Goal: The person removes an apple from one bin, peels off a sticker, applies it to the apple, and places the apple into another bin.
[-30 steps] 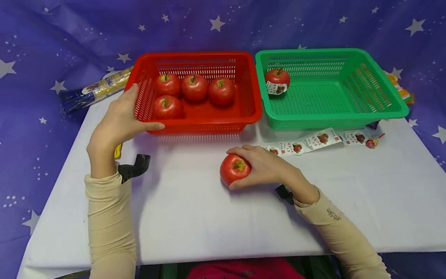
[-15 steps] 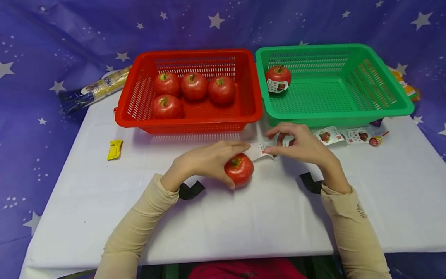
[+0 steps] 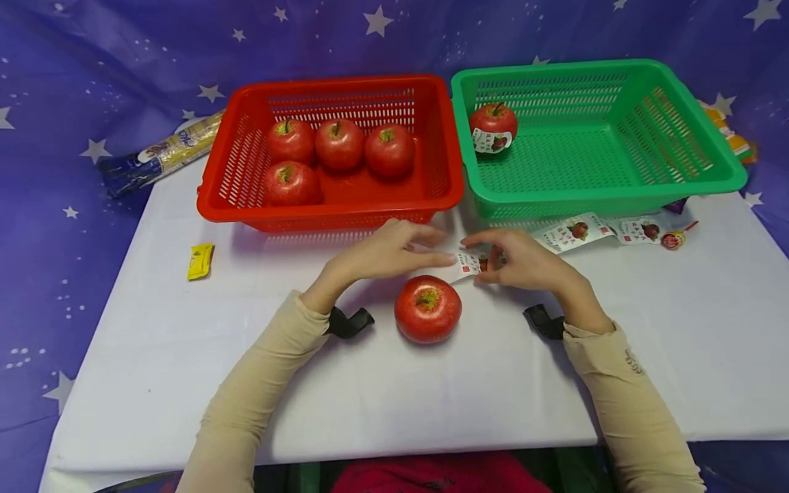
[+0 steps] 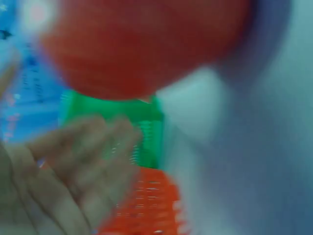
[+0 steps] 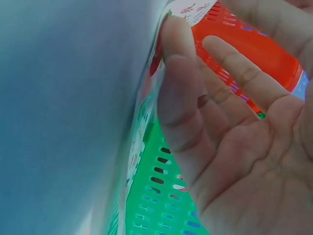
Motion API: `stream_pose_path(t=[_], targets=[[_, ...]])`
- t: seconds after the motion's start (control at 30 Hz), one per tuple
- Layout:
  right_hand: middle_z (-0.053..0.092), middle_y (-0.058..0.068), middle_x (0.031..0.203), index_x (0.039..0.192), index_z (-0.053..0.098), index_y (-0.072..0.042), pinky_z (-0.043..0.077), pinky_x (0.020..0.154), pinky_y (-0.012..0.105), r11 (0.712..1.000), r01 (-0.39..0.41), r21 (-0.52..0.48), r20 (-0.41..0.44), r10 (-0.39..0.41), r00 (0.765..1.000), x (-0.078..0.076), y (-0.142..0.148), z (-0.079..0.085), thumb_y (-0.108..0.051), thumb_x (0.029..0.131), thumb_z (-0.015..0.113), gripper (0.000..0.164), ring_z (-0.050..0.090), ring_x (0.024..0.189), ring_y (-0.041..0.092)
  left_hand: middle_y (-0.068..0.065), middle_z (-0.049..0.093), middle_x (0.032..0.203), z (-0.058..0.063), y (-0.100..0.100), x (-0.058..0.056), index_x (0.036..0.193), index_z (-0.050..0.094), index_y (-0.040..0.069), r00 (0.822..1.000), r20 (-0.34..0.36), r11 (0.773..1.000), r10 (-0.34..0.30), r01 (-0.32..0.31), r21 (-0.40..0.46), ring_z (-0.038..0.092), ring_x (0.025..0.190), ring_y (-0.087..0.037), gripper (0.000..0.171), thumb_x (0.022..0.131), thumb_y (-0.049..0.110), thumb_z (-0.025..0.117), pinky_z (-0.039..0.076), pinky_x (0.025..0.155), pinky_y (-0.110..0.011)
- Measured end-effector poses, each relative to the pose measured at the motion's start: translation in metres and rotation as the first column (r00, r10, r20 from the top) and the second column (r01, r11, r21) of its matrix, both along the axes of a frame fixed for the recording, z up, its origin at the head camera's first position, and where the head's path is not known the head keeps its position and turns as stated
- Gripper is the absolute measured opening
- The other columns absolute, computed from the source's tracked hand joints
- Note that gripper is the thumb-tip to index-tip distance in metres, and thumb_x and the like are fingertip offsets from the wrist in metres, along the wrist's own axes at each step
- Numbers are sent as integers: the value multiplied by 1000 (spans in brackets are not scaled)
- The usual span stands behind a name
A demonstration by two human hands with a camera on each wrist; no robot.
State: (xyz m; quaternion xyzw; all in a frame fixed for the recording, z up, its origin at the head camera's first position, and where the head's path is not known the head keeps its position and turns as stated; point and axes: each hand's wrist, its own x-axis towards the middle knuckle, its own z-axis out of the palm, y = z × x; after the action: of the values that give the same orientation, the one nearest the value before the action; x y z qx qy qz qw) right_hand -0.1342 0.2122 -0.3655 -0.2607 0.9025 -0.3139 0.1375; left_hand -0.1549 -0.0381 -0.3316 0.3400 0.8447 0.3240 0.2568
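A red apple [image 3: 428,309] stands on the table in front of both hands, with neither hand on it. Just beyond it runs a strip of printed apple labels [image 3: 470,266]. My left hand [image 3: 388,252] reaches over the strip's left end, thumb and fingers spread, the fingertips right at the nearest label. In the left wrist view this hand [image 4: 83,171] is blurred and the apple [image 4: 146,44] looms close. My right hand [image 3: 524,260] straddles the strip; in the right wrist view its thumb [image 5: 178,93] lies against the labels while the other fingers are spread apart from it.
Behind the hands stand a red basket [image 3: 333,213] with several apples and a green basket [image 3: 604,197] holding one labelled apple [image 3: 493,128]. A yellow packet [image 3: 200,261] lies left, a lollipop [image 3: 673,239] right, and a long pasta bag [image 3: 163,154] back left.
My left hand came from the red basket to the apple, then let go and moved to the strip. My right hand left the apple for the labels and has shifted slightly along them.
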Motion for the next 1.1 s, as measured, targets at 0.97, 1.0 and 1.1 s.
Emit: stream_pose_path(t=[0.97, 1.0, 1.1], targets=[[71, 13, 86, 87, 75, 1, 53, 54, 29, 948, 80, -308, 143, -38, 989, 0, -1, -4, -1, 87, 66, 10, 64, 59, 20, -3, 66, 72, -44, 39, -27, 142, 38, 9, 908, 418, 913, 24, -191, 361, 57, 60, -8, 69, 82, 2, 71, 39, 54, -19], [71, 14, 86, 87, 75, 1, 53, 54, 28, 950, 84, -300, 146, -41, 988, 0, 0, -4, -1, 88, 64, 11, 64, 59, 19, -4, 66, 73, -44, 39, -28, 143, 38, 9, 908, 419, 913, 21, -188, 362, 58, 61, -8, 70, 82, 0, 71, 39, 54, -19], [71, 15, 88, 87, 75, 0, 51, 56, 26, 953, 133, -272, 143, -96, 985, 0, 1, -3, -2, 89, 62, 13, 63, 60, 17, -6, 66, 78, -45, 39, -28, 141, 42, 7, 916, 401, 922, 33, -182, 340, 55, 64, -8, 65, 82, -1, 69, 39, 56, -19]])
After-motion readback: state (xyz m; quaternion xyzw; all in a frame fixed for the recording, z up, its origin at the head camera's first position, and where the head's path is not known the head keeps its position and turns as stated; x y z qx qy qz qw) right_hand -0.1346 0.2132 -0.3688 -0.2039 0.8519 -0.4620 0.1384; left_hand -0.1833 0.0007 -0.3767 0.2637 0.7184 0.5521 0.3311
